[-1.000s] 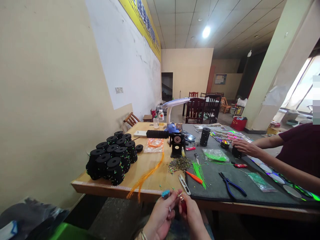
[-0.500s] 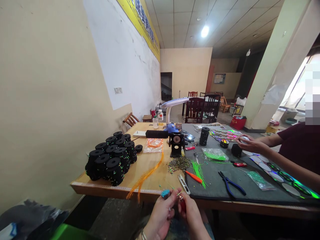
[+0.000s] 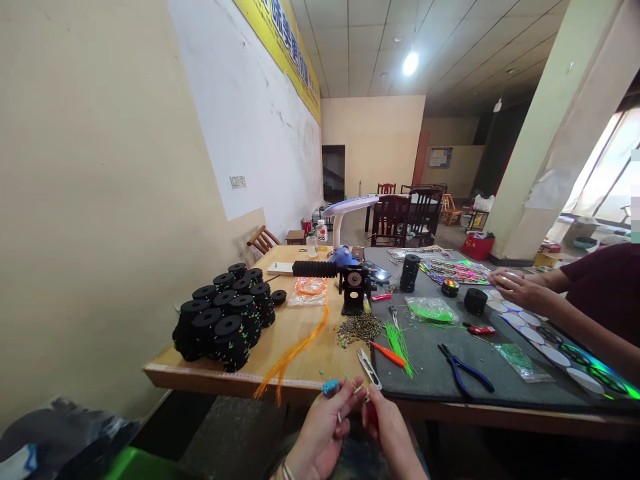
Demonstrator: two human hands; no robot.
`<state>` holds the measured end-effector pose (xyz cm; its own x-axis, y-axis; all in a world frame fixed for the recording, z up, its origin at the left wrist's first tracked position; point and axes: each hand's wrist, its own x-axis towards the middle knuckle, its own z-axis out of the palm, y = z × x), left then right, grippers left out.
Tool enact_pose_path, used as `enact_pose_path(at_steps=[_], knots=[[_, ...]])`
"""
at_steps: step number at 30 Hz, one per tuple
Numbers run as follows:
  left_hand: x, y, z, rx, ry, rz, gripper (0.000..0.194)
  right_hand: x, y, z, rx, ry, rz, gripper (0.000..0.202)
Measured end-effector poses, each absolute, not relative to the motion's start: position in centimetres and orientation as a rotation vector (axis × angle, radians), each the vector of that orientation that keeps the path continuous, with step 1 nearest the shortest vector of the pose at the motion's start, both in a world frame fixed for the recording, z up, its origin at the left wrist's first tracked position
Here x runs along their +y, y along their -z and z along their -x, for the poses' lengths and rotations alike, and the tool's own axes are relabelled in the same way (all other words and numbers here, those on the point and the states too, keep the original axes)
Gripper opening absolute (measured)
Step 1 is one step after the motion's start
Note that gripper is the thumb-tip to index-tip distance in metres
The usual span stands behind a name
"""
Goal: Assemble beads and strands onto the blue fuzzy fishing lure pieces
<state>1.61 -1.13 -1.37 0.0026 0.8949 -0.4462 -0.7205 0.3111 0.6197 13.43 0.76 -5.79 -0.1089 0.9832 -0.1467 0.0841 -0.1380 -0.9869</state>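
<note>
Just off the table's front edge, my left hand is closed, its thumb and fingertips pinching a small yellow-green strand. A turquoise cluster of small pieces sits at its index finger. Beside it, my right hand is closed around a red-handled tool, mostly hidden by the fingers. The two hands' fingertips are close together. Thread snips lie just beyond them, near an orange-handled tool and green strands. A heap of small beads is farther back.
Black foam spools with coloured bits crowd the table's left. Orange strands hang over the edge. A black winding device and a lamp stand behind. Blue pliers lie on the grey mat. A co-worker's hands work at right.
My right hand has shifted slightly right, opening a small gap from my left fingertips. The red handle shows less. The co-worker's hands have moved right, away from the black spool.
</note>
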Motion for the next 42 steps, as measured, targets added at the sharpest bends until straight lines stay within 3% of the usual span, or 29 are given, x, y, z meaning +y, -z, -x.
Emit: enact_pose_path(at_steps=[4,8,11,21,24,27,33,37,42], knots=[[-1.2,1.2,-1.1,0.853,-1.220,-0.190,0.009,2.1,4.9,-18.0,-1.472,-0.848,1.433,0.057],[-1.1,1.5,-0.8,0.827,-1.176,-0.151,0.010,5.0,4.0,-23.2,-1.700,-0.146,1.871,0.030],[-1.2,1.7,-0.8,0.807,-1.166,-0.149,0.010,7.2,3.8,-25.4,-1.857,0.258,2.020,0.022],[-1.1,1.9,-0.5,0.752,-1.154,-0.102,0.012,8.3,4.3,-25.5,-1.835,0.402,1.980,0.019],[-1.1,2.2,-0.3,0.769,-1.173,-0.128,0.010,6.2,4.3,-23.8,-1.774,0.164,1.708,0.022],[-1.2,2.4,-0.3,0.827,-1.252,-0.225,0.006,3.5,3.8,-20.8,-1.709,-0.443,1.371,0.031],[-1.7,2.0,-0.8,1.031,-1.419,-0.514,0.030,0.4,2.4,-15.4,-1.395,-1.359,1.058,0.043],[-1.9,1.3,-0.9,1.080,-1.453,-0.597,0.033,0.8,2.6,-14.2,-1.165,-1.615,0.995,0.047],[-1.8,1.9,-0.9,1.041,-1.450,-0.668,0.030,0.8,2.7,-13.6,-1.076,-1.682,0.956,0.044]])
